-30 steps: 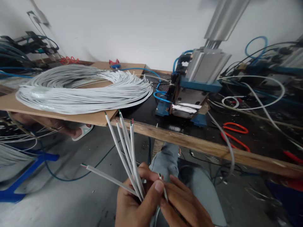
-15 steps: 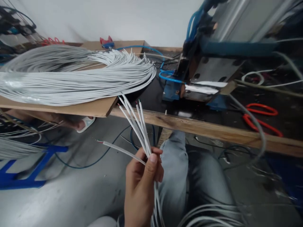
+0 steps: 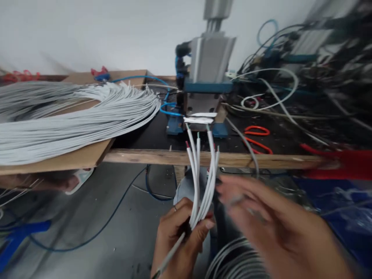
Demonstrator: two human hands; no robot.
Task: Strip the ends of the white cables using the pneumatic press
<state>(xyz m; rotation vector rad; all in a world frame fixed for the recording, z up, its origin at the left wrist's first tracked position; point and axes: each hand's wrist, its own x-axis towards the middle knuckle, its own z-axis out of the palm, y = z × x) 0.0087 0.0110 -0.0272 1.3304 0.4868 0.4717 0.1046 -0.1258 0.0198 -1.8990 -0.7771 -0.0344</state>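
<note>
My left hand (image 3: 181, 236) is closed round several short white cables (image 3: 203, 170) that stand up from its fist, their stripped coloured tips pointing toward the blue and grey press machine (image 3: 203, 93) on the bench. My right hand (image 3: 279, 228) is beside them on the right, blurred by motion, its fingers stretched toward the cables. Whether it holds anything is not clear.
A big bundle of white cables (image 3: 66, 116) lies on a cardboard sheet (image 3: 72, 159) at left. The wooden bench edge (image 3: 261, 159) runs across. Orange-handled scissors (image 3: 255, 135) and tangled wires and hoses lie at right. More cable loops (image 3: 232, 259) hang by my knee.
My left hand has gathered the fanned cables into a tighter upright bunch and moved right, in front of the press. My right hand has come back into view beside it.
</note>
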